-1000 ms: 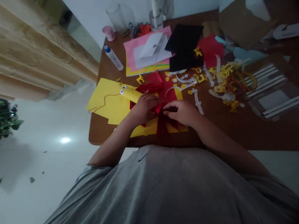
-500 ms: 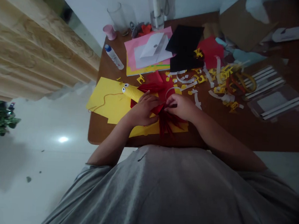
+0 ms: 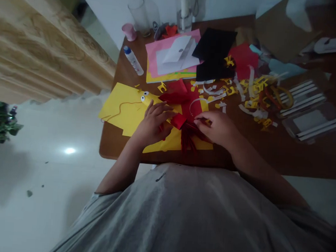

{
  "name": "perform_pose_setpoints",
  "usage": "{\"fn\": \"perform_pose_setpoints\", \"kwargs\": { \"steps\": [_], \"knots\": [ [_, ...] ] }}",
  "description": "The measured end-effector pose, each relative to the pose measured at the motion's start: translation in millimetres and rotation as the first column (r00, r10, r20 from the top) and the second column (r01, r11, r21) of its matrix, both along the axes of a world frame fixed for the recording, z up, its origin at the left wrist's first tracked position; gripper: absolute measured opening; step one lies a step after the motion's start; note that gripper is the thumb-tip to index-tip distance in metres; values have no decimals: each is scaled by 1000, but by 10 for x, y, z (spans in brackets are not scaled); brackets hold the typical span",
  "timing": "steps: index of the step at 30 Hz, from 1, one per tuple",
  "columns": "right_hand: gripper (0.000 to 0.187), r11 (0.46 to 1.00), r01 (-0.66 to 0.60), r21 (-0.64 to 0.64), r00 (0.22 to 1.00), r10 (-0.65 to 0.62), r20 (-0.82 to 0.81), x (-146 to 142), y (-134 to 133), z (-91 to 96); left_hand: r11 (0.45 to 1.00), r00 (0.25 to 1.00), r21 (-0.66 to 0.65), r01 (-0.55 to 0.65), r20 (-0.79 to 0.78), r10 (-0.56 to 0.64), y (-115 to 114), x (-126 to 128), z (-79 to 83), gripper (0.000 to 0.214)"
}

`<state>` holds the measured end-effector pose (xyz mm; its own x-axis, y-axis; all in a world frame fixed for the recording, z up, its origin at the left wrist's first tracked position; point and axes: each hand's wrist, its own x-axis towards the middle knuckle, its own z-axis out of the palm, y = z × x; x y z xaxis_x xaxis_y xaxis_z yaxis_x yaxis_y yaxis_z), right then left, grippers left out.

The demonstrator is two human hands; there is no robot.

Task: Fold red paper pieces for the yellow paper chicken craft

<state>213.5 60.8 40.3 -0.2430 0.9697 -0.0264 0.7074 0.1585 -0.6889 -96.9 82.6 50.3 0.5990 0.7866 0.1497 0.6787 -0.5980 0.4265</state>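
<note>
Red paper: cut red paper (image 3: 192, 109) lay bunched between the hands on the yellow card, with a fringe of dark red strips (image 3: 188, 139) hanging toward the table edge
Left hand: left hand (image 3: 153, 121) sat open, fingers spread on the red paper, just beside a rolled yellow paper tube (image 3: 151, 100) with stick-on eyes
Right hand: right hand (image 3: 217, 128) pinched the red paper at its fingertips; a small dark bit there was too small to tell
Hands: apart, with the red paper between them
Under them: yellow card (image 3: 123, 109) on a wooden table (image 3: 109, 147)
Further off: glue bottle (image 3: 133, 61), pink paper (image 3: 153, 52), black paper (image 3: 215, 45), yellow and white paper scraps (image 3: 255, 90)
</note>
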Motion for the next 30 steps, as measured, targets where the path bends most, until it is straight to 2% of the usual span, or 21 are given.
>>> {"fn": "perform_pose_setpoints", "kwargs": {
  "steps": [2,3,7,8,10,14,16,20,22,26,30],
  "knots": [
    [21,998,-44,35,998,43,39,46,-78,-1,998,999,37,-51,18,50,-79,-63,-18,44],
    [27,996,-73,55,996,70,54,51,-121,-9,996,997,53,-69,28,68,-117,-79,-29,42],
    [86,983,-135,126,981,115,154,-57,-287,-78,991,994,89,-104,32,101,-211,-36,-75,40],
    [98,982,-124,139,976,96,194,-107,-321,-98,990,994,92,-106,28,103,-214,-9,-86,39],
    [108,981,-95,168,962,48,268,-217,-375,-134,991,995,91,-98,18,97,-202,47,-108,39],
    [107,977,-53,205,937,-23,350,-411,-414,-180,992,996,92,-87,21,85,-145,125,-140,47],
    [100,981,-42,187,923,-33,383,-466,-392,-181,993,996,92,-81,29,78,-124,149,-154,48],
    [49,998,-54,43,933,35,357,-463,-289,-141,997,999,78,-13,36,10,-108,187,-194,45],
    [36,999,-35,-25,957,41,286,-425,-240,-128,998,999,63,-11,33,9,-106,197,-216,44],
    [45,999,20,-41,983,-12,183,-352,-206,-157,998,999,64,-20,46,17,-94,197,-237,41],
    [58,998,-46,30,989,41,139,-299,-227,-195,998,999,65,-20,44,17,-83,194,-243,39]
  ]
}}
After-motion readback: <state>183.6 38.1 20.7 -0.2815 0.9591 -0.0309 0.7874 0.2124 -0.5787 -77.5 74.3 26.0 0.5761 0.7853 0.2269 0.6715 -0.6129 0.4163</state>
